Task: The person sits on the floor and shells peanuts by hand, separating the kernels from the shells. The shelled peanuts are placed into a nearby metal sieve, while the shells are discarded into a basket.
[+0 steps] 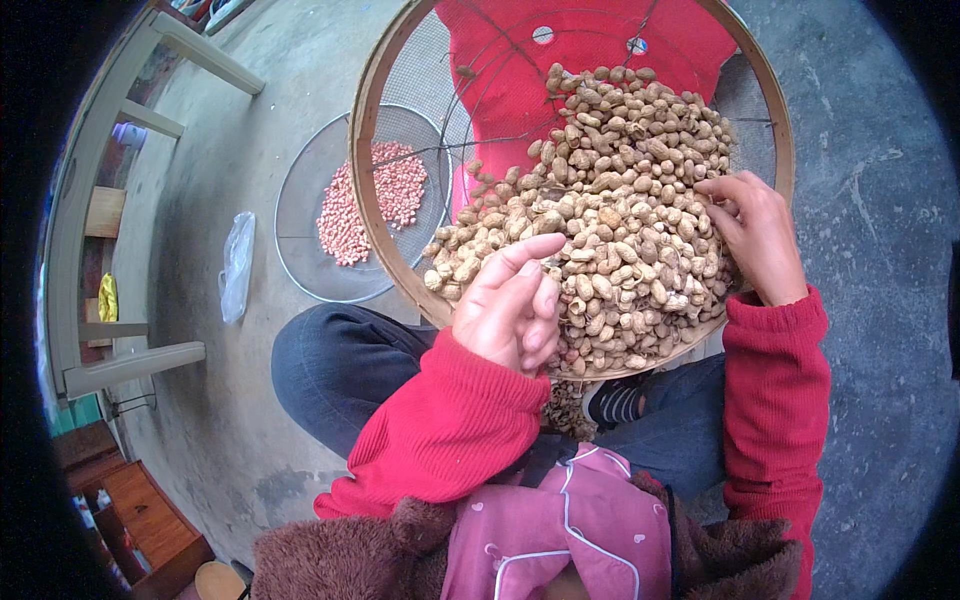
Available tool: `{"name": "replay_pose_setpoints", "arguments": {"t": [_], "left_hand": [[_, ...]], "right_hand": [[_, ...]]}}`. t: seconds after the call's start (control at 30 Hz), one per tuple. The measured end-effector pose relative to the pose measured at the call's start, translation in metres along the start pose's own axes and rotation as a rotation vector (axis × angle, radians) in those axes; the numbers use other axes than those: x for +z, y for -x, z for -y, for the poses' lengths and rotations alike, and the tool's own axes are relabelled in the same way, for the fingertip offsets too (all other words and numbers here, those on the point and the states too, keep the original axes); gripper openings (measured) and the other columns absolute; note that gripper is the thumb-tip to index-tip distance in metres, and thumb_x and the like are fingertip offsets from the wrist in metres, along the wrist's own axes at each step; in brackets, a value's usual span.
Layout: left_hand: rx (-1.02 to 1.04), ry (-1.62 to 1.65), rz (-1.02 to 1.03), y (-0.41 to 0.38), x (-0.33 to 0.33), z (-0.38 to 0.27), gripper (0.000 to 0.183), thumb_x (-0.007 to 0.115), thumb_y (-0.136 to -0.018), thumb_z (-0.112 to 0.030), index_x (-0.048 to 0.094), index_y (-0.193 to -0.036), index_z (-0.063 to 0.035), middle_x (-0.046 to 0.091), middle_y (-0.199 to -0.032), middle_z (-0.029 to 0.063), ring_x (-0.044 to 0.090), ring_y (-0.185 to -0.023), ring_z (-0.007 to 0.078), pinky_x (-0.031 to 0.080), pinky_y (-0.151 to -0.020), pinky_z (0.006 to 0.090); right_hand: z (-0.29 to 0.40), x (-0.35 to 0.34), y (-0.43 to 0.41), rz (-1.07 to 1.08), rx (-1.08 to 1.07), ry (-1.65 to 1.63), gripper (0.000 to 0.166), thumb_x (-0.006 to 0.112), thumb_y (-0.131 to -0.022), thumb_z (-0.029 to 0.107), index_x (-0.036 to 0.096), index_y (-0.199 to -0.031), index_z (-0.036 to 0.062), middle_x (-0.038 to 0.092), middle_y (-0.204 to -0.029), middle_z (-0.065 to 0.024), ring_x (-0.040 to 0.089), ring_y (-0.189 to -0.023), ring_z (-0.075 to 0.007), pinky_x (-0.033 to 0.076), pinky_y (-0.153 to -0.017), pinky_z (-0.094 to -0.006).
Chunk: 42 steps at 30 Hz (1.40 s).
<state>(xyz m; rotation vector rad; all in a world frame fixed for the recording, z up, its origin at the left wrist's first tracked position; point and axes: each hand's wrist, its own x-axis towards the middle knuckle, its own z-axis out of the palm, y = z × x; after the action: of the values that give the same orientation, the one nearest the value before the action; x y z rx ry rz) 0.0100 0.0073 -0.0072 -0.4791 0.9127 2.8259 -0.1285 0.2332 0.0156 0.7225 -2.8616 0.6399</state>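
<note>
A heap of unshelled peanuts (622, 247) fills the near and right parts of a round wooden-rimmed wire-mesh sieve (362, 161), which rests tilted before me. My left hand (510, 307) is over the heap's near left side, index finger stretched out and the other fingers curled; its palm is partly hidden, and nothing shows in it. At the heap's right edge, my right hand (761, 236) has its thumb and index finger bent close to each other, touching or just above the peanuts. Whether a peanut sits between those fingertips cannot be made out.
Left of the sieve, a metal-rimmed mesh tray (296, 259) holds pink shelled peanut kernels (349, 214). Red material (502, 82) shows through the sieve. Empty shells (570, 409) lie below, near a shoe (611, 401). A clear plastic bag (238, 266) and a pale wooden frame with legs (135, 364) are farther left.
</note>
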Motion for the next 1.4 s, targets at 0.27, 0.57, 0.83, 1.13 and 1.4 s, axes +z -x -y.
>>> {"name": "replay_pose_setpoints", "arguments": {"t": [0.27,0.57,0.83,1.13,1.4], "left_hand": [[-0.009,-0.023,0.010,-0.001,0.001,0.000,0.030,0.042,-0.092,-0.014,0.044,-0.119,-0.0016,0.044,-0.068,0.0013,0.031,-0.042,0.0058,0.027,-0.034,0.0186],[-0.032,-0.118,0.000,-0.002,0.005,0.009,0.030,0.043,-0.094,-0.027,0.052,-0.108,-0.0020,0.050,-0.074,0.0006,0.035,-0.042,0.0039,0.029,-0.035,0.0174],[-0.092,-0.156,-0.014,-0.002,0.006,0.014,0.031,0.048,-0.092,-0.035,0.050,-0.078,-0.0078,0.043,-0.056,-0.0021,0.031,-0.037,0.0048,0.024,-0.033,0.0195],[-0.102,-0.200,-0.026,0.000,0.018,0.010,0.031,0.046,-0.091,-0.040,0.051,-0.087,-0.0096,0.039,-0.056,-0.0045,0.026,-0.038,0.0036,0.019,-0.035,0.0185],[0.064,-0.215,0.005,0.000,0.012,0.014,0.036,0.053,-0.089,-0.023,0.047,-0.120,-0.0041,0.050,-0.068,-0.0042,0.033,-0.045,0.0017,0.024,-0.040,0.0165]], "right_hand": [[0.001,-0.001,-0.003,0.056,0.109,-0.137,0.016,0.060,-0.076,0.005,0.058,-0.091,0.0013,0.059,-0.077,-0.0108,0.057,-0.072,-0.0188,0.045,-0.065,-0.0303],[0.069,0.005,0.015,0.355,0.271,-1.282,0.025,0.060,-0.081,0.003,0.059,-0.106,0.0016,0.061,-0.096,-0.0024,0.055,-0.085,-0.0066,0.045,-0.073,-0.0191],[0.086,0.024,0.024,0.399,0.121,-1.318,0.026,0.061,-0.080,0.000,0.058,-0.105,-0.0017,0.059,-0.090,-0.0017,0.054,-0.076,-0.0056,0.043,-0.068,-0.0186],[0.082,0.027,0.022,0.214,-0.141,-0.943,0.020,0.070,-0.072,0.006,0.064,-0.091,0.0014,0.055,-0.079,-0.0002,0.048,-0.064,-0.0052,0.036,-0.055,-0.0185],[0.083,0.023,0.025,0.200,-0.123,-0.883,0.013,0.069,-0.073,0.008,0.063,-0.082,0.0008,0.053,-0.072,-0.0006,0.046,-0.058,-0.0056,0.034,-0.050,-0.0200]]}}
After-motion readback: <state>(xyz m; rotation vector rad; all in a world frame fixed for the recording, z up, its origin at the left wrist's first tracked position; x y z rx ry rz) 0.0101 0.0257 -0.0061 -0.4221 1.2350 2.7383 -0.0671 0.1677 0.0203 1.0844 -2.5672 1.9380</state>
